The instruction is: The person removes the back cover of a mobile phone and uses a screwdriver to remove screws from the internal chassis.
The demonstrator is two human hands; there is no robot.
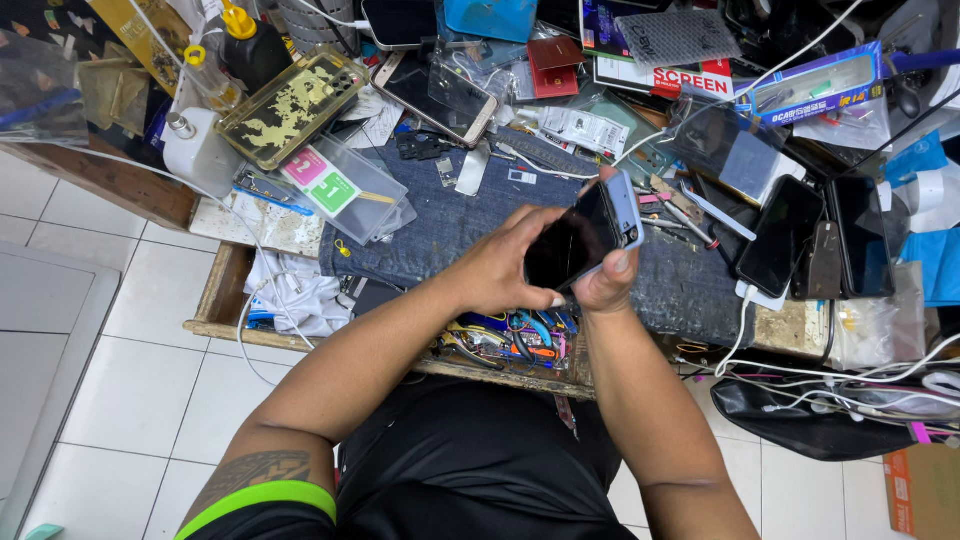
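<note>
Over white floor tiles [130,380] at the left, a cluttered wooden workbench [230,320] carries a blue denim mat [450,225]. Above the mat, the left hand [495,270] curls its fingers onto a dark smartphone [580,240], the right hand [605,285] clamped beneath it. More phones [780,235] lie farther right.

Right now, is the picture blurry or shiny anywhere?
Head view: sharp and evenly lit across the cluttered wooden workbench; the dark glass-fronted phone in the left hand and right hand shows soft glare; straight edges bend towards the corners, a wide-lens distortion.
</note>
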